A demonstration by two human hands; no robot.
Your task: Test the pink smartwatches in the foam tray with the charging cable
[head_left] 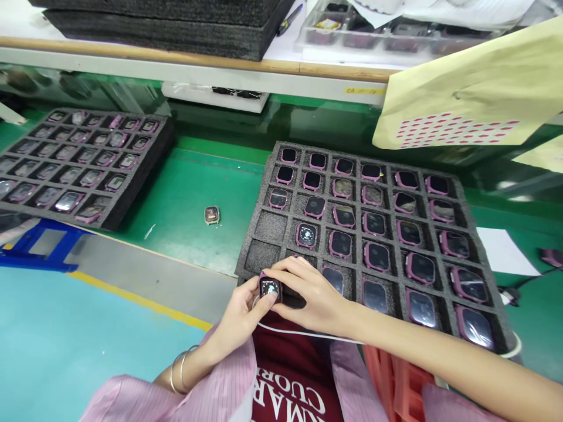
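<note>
Setting: factory-type workshop, apparently for small electronics. Evidence: green bench top bearing two foam trays, a right tray and a left tray, each cut into a grid of compartments. Many near-identical purple-framed watches sit in rows, quantity suggesting batch work. Raised shelf runs above the bench; stacked dark foam slabs on it. Yellow sheet with rows of red marks hangs at right. Pale-blue floor carries a yellow line.
</note>
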